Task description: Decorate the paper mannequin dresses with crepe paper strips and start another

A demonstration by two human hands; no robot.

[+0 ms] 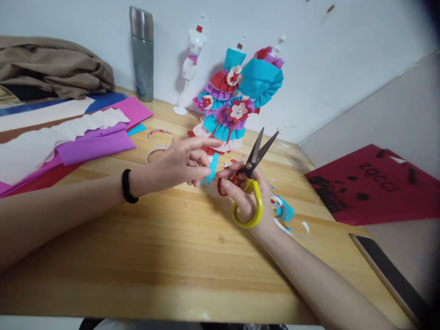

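My right hand point(245, 195) holds scissors point(252, 172) with yellow handles, their dark blades parted and pointing up and away. A small red piece point(220, 187), perhaps paper, shows at its thumb and fingertips. Just left of it, my left hand point(187, 160) has its index finger stretched out and the other fingers curled. Its thumb and fingers pinch a small blue paper strip point(213, 167). Behind both hands stand small dress forms in ruffled paper dresses point(225, 121) of blue, red, purple and white.
A bare white dress form point(189, 68) and a grey bottle point(142, 59) stand along the wall. Coloured paper sheets point(99, 146) and brown cloth point(55, 64) lie left. Tape rings point(161, 133), paper scraps point(285, 208), a phone point(381, 270) and a red bag point(374, 188) are also there.
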